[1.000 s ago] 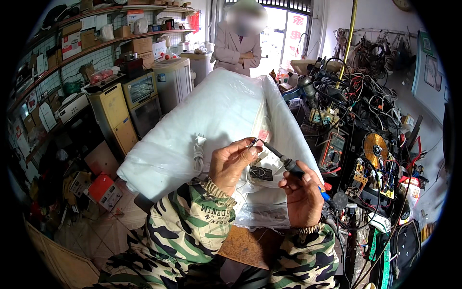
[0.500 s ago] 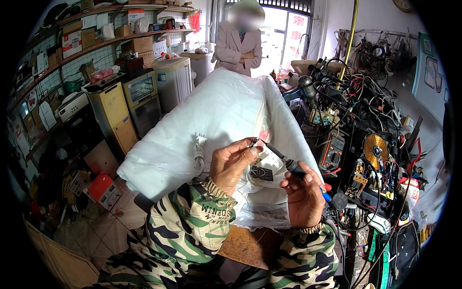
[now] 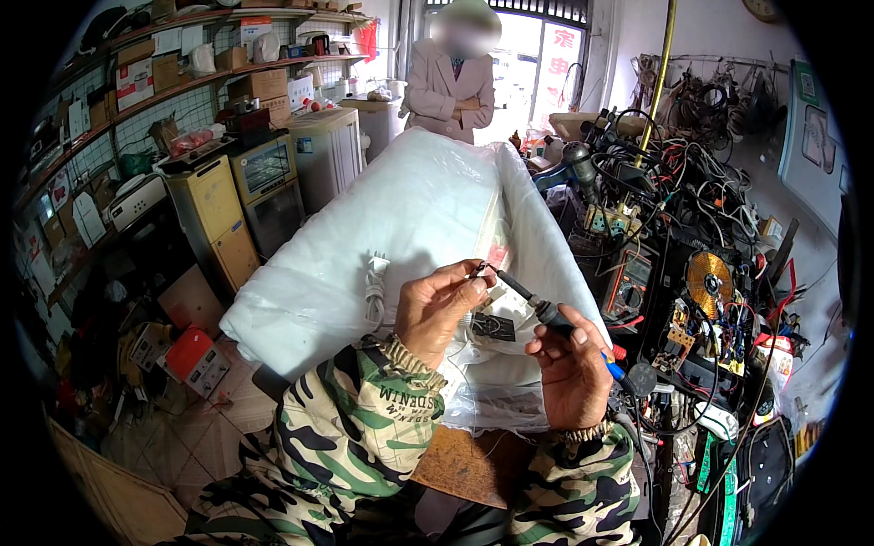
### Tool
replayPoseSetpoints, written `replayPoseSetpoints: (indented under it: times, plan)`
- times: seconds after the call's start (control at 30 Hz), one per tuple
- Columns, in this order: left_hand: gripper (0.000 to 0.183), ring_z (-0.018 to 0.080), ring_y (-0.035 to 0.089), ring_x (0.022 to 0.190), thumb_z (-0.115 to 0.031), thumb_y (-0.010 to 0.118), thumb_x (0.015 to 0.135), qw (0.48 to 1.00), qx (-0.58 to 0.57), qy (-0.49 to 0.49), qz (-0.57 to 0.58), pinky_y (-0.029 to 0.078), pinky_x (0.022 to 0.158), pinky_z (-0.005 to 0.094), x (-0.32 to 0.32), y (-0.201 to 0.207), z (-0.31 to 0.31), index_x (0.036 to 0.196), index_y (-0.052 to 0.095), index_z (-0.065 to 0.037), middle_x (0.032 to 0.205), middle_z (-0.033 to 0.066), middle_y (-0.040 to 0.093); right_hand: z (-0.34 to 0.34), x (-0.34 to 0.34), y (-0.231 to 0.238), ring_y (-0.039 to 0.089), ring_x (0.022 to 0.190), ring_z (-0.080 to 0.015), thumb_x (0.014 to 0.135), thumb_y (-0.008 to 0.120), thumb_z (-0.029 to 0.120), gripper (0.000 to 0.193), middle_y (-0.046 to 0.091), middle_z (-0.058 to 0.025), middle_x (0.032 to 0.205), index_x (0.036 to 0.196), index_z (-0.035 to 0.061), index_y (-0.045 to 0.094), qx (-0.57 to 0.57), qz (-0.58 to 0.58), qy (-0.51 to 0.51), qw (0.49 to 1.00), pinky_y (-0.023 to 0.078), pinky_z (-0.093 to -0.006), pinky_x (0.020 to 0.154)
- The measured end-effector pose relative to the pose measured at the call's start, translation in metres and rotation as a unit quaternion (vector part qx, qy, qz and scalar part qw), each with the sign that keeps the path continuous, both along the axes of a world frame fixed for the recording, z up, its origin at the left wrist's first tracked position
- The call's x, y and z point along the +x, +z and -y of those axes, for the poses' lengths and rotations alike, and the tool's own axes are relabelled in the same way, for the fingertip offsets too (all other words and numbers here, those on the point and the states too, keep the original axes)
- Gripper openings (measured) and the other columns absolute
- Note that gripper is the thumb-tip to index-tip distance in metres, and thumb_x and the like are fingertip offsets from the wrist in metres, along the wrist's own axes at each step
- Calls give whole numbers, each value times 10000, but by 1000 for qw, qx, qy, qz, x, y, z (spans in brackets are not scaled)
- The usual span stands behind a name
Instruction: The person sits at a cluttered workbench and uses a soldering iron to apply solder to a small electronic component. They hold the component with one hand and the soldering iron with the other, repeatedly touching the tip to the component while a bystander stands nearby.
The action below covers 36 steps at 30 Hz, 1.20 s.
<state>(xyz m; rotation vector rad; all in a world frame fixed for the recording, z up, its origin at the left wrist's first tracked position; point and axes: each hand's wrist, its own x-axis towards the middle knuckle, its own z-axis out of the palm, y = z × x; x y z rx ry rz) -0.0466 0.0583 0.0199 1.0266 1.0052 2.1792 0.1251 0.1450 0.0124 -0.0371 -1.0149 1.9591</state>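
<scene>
Over a large white bundle wrapped in clear plastic (image 3: 364, 218), my left hand (image 3: 432, 314) pinches a small dark part (image 3: 477, 268) between thumb and fingertips. What kind of part it is cannot be made out. A soldering iron (image 3: 549, 313) with a dark handle lies in the grip of my right hand (image 3: 581, 375). Its thin tip points up and left and meets or nearly meets the small part. Below the iron, a white piece with a black plate (image 3: 494, 328) rests on the plastic. Left of my left hand lies a bundled white power cord (image 3: 375, 284) with a plug.
Tangled cables, a multimeter (image 3: 629, 284) and a copper coil (image 3: 710, 278) crowd the bench at right. Across the bundle stands a person with folded arms (image 3: 452, 91). Shelves with boxes (image 3: 137, 84) and small cabinets (image 3: 214, 205) line the left side.
The soldering iron's tip has shifted slightly left, closer to the small part. My right hand has moved a little with it; my left hand stays almost where it was.
</scene>
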Motion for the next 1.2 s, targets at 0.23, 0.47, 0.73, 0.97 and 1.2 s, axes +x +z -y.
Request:
replayPoseSetpoints:
  times: [0.23,0.47,0.73,0.97,1.2]
  plan:
    - [291,166,635,1037,-50,635,927,1000,11,-3,-1,504,927,293,1,2,1,1184,605,83,1089,133,674,1,0,1,673,820,-299,926,576,175,415,663,-246,960,1221,-113,533,0,-2,0,1000,544,-402,827]
    - [296,171,644,1024,-49,636,926,1000,9,-1,-2,506,930,302,0,0,0,1189,603,83,1087,145,683,1,0,1,671,823,-295,926,574,178,423,659,-242,957,1222,-120,527,1,-1,-3,1000,545,-400,827]
    - [294,169,644,1024,-55,641,925,1000,8,2,-7,506,930,301,-1,-2,-2,1182,607,82,1076,140,685,1,0,1,662,820,-289,926,575,190,439,652,-236,951,1223,-129,521,0,3,-6,1000,544,-397,822]
    - [297,152,637,1004,-59,649,919,1000,6,2,-6,504,918,292,-1,-1,1,1180,611,76,1081,129,680,1,-1,1,664,822,-288,926,576,199,438,651,-235,950,1220,-122,525,-1,7,-2,1000,542,-391,816]
    - [296,143,629,1005,-54,639,924,1000,0,3,-5,494,925,286,0,0,0,1190,608,73,1079,116,676,0,0,1,666,821,-291,927,577,200,429,651,-233,943,1216,-113,535,1,7,-7,1000,540,-391,816]
